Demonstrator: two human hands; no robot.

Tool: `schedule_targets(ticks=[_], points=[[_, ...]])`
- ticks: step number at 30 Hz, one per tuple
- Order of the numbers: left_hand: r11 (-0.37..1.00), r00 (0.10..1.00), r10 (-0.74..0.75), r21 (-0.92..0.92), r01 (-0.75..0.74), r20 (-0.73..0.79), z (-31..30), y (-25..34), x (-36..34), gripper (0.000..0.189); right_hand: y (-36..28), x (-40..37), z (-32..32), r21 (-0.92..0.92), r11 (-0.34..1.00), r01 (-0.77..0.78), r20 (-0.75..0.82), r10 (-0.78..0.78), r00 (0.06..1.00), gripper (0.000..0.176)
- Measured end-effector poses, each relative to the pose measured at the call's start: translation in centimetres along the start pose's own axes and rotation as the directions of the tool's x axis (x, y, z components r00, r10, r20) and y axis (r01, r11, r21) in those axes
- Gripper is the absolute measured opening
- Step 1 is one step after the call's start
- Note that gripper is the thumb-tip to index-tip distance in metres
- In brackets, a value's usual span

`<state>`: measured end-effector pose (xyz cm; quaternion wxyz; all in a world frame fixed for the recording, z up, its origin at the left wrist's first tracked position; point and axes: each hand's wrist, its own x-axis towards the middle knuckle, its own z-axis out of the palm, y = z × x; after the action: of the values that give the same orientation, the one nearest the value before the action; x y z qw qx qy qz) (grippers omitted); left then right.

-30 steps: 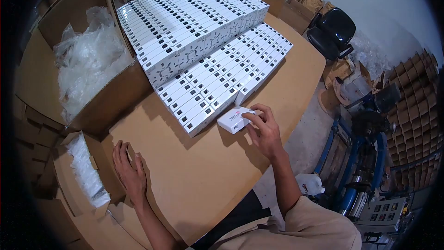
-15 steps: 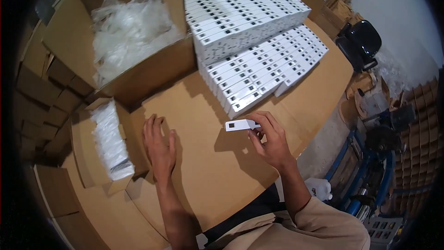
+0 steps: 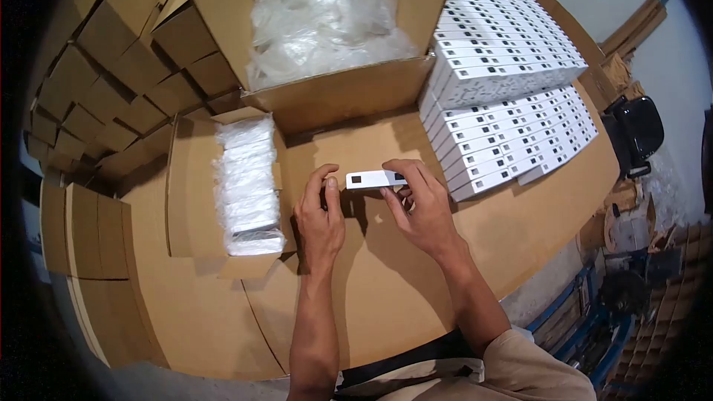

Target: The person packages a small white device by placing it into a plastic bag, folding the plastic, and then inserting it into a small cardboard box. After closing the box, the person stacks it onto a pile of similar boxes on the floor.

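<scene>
Bench point(image 3: 394, 312): brown top, spread beneath your left hand point(image 3: 321, 219) and right hand point(image 3: 423, 212), curved at its edge off to your right | beyond your hands: large open carton point(image 3: 345, 100) | just left of your left hand: smaller open carton point(image 3: 193, 208) | beyond and right of your right hand: tiered block of white boxes point(image 3: 475, 152), its lower tier reaching nearer you

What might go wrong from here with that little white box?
The right hand alone grips the white box by one end, so it might tip or slip. The left hand, close to the other end but seemingly not touching, may bump it before getting hold.
</scene>
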<state>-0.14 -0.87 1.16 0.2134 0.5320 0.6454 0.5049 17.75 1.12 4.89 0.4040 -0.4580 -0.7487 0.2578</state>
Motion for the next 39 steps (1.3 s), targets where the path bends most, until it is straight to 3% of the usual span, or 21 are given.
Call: schedule_targets(ticks=[4,8,11,14,17,22,25,39], points=[[0.962,0.979,-0.190,-0.185,0.200,0.071,-0.5,1.1,-0.1,0.029,0.8,1.3,1.8,0.053,0.998,0.033,0.015,-0.034,0.999,0.034],[0.940,0.989,-0.144,-0.309,0.144,0.023,-0.3,-0.4,0.2,0.029,0.5,1.8,1.7,0.206,0.976,0.073,-0.010,-0.073,0.997,0.031],[0.915,0.990,-0.129,-0.379,0.139,0.053,0.2,-0.5,0.2,0.026,3.0,1.3,2.0,0.415,0.902,-0.115,0.064,0.097,0.993,0.029],[0.906,0.984,-0.136,-0.388,0.171,0.116,0.8,-1.1,0.2,0.029,5.2,1.4,2.2,0.305,0.950,-0.070,0.016,0.068,0.998,0.024],[0.913,0.985,-0.132,-0.373,0.163,0.108,1.1,-1.2,0.2,0.039,5.6,1.4,2.4,0.385,0.920,-0.068,-0.048,0.093,0.994,0.022],[0.958,0.983,-0.153,-0.229,0.173,0.102,0.3,0.3,0.4,0.047,5.0,1.4,2.2,0.251,0.957,-0.143,0.001,0.148,0.989,0.025],[0.974,0.994,-0.073,-0.206,0.088,0.078,0.5,-0.9,0.5,0.047,4.9,1.4,2.4,0.174,0.977,-0.124,-0.021,0.130,0.991,0.027],[0.992,0.989,-0.094,-0.070,0.103,0.117,0.3,-1.8,0.1,0.038,5.3,1.4,1.8,0.089,0.985,-0.145,0.064,0.140,0.988,0.031]])
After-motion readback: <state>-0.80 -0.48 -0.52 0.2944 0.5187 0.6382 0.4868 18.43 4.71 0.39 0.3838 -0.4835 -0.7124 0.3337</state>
